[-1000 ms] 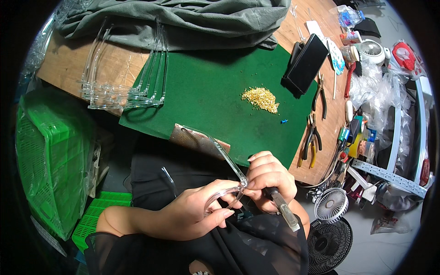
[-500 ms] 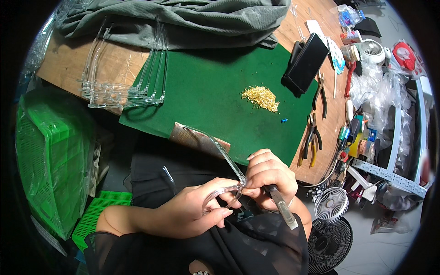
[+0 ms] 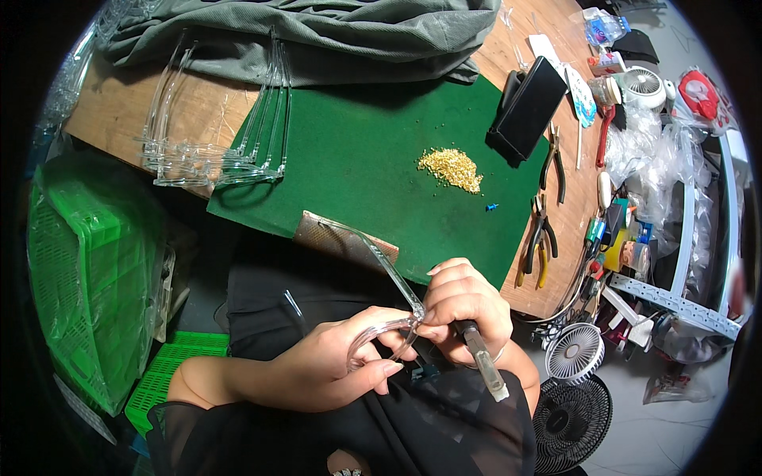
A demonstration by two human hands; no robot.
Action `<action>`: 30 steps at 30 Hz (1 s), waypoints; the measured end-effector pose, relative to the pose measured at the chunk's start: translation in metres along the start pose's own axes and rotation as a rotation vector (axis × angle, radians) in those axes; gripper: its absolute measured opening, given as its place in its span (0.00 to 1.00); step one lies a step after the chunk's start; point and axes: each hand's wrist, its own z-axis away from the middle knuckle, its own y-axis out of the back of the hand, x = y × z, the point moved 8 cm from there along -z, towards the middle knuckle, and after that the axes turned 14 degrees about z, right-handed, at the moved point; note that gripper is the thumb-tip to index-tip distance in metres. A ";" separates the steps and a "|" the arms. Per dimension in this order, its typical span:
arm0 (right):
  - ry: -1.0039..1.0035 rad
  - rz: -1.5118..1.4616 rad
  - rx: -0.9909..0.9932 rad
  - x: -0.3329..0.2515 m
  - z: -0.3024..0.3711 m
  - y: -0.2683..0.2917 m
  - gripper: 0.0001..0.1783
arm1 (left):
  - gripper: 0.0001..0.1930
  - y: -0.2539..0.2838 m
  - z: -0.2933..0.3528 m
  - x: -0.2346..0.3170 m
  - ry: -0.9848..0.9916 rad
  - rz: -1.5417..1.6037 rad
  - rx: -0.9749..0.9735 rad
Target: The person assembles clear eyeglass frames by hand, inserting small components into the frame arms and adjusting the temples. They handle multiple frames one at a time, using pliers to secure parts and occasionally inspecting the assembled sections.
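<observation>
My left hand (image 3: 325, 361) is closed round the rim of a clear plastic eyeglass frame (image 3: 393, 276). One temple of it points up and away over a textured brown block (image 3: 349, 244) at the mat's near edge. My right hand (image 3: 470, 311) grips a screwdriver (image 3: 486, 363) with a dark and translucent handle, its butt toward my body. The right fingertips meet the frame at its hinge corner. The screwdriver's tip is hidden by my fingers. Ahead on the green mat (image 3: 341, 143) lies a heap of tiny gold-coloured metal parts (image 3: 451, 169), with a small blue piece (image 3: 492, 207) nearby.
Several clear eyeglass frames (image 3: 214, 165) stand at the mat's left, before a grey cloth (image 3: 317, 40). To the right are a black phone-like device (image 3: 530, 111) and two pliers (image 3: 540, 230). Green crates (image 3: 95, 270) stand at left; small fans (image 3: 573, 354) and a metal rack (image 3: 675, 305) at right.
The butt of the screwdriver has swung slightly left and toward my body. My right hand has turned a little with it; the frame stays almost in place.
</observation>
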 end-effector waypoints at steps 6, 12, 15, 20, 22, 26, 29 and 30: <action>-0.029 -0.082 0.007 0.004 0.002 -0.001 0.09 | 0.25 0.001 0.001 -0.002 -0.026 0.014 -0.013; -0.083 -0.190 0.017 0.008 0.004 -0.001 0.11 | 0.24 -0.002 0.002 -0.001 -0.004 0.099 -0.035; -0.174 -0.256 0.010 0.013 0.016 0.002 0.15 | 0.23 -0.003 0.003 0.004 0.012 0.127 -0.033; -0.878 -0.294 -0.602 0.025 0.068 -0.012 0.13 | 0.20 -0.002 0.002 0.006 -0.050 -0.043 -0.091; -0.815 -0.312 -0.728 0.013 0.070 -0.019 0.15 | 0.19 -0.004 0.000 0.011 -0.142 -0.172 -0.119; -0.771 -0.261 -0.836 0.009 0.068 -0.019 0.19 | 0.18 -0.004 0.002 0.004 0.040 0.058 0.007; -0.802 -0.274 -0.886 0.006 0.064 -0.019 0.21 | 0.17 -0.005 0.002 0.003 0.071 0.076 0.014; -0.813 -0.282 -0.901 0.005 0.064 -0.020 0.21 | 0.17 -0.005 0.002 0.003 0.072 0.078 0.016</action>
